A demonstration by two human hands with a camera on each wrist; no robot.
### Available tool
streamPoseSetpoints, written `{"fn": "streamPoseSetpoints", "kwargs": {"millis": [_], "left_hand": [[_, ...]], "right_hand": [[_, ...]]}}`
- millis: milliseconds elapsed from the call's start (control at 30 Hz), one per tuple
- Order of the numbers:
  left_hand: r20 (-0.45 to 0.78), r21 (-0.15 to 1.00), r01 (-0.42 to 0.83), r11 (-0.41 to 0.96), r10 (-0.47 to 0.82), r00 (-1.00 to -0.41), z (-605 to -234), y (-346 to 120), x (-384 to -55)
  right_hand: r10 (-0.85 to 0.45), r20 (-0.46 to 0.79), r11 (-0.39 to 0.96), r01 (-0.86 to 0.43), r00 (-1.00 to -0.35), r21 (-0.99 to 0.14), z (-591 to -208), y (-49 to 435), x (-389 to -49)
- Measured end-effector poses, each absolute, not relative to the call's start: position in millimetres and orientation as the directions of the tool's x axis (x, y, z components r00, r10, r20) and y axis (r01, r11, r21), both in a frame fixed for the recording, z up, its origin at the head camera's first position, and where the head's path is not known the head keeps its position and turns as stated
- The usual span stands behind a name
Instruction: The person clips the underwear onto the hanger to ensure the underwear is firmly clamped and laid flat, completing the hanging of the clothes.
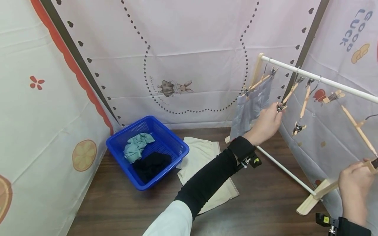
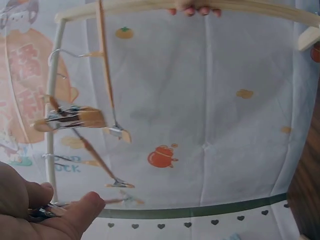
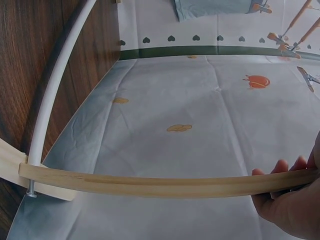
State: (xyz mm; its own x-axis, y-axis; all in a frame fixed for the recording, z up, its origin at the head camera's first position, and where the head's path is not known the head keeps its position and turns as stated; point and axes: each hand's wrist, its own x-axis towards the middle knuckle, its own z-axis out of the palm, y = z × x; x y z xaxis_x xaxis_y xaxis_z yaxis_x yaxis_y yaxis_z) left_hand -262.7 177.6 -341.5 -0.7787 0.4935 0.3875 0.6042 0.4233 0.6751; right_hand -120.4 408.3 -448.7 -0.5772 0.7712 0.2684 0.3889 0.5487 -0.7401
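Note:
My left hand (image 1: 264,124) pinches the metal clip (image 1: 281,107) at the near end of a wooden clip hanger (image 1: 290,92), which hangs from the rack's white rail (image 1: 325,80). The left wrist view shows the thumb and a finger on this clip, partly hidden. Beside that hand, a grey cloth (image 1: 251,103) hangs from the clips of the farthest hanger. My right hand (image 1: 355,183) holds the rack's wooden upright (image 3: 150,185), its fingers curled round it in the right wrist view. More clip hangers (image 1: 304,101) hang bare along the rail.
A blue basket (image 1: 180,149) on the dark wooden surface holds a teal cloth (image 1: 137,147) and a black cloth (image 1: 152,165). Between it and the rack lies a cream cloth (image 1: 200,157), partly under my left arm. Printed curtains (image 1: 195,59) enclose the area.

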Motion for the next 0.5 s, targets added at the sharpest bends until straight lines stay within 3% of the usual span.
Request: {"fn": "streamPoseSetpoints", "kwargs": {"millis": [167,500], "left_hand": [[0.391,0.670,0.600,0.438,0.478,-0.786,-331,173,-262],[0.488,0.737,0.598,0.313,0.365,-0.793,-318,156,-258]], "right_hand": [[0.766,0.311,0.567,0.364,-0.563,-0.738,-450,408,-123],[0.767,0.271,0.565,0.410,-0.582,-0.716,-452,406,-124]]}}
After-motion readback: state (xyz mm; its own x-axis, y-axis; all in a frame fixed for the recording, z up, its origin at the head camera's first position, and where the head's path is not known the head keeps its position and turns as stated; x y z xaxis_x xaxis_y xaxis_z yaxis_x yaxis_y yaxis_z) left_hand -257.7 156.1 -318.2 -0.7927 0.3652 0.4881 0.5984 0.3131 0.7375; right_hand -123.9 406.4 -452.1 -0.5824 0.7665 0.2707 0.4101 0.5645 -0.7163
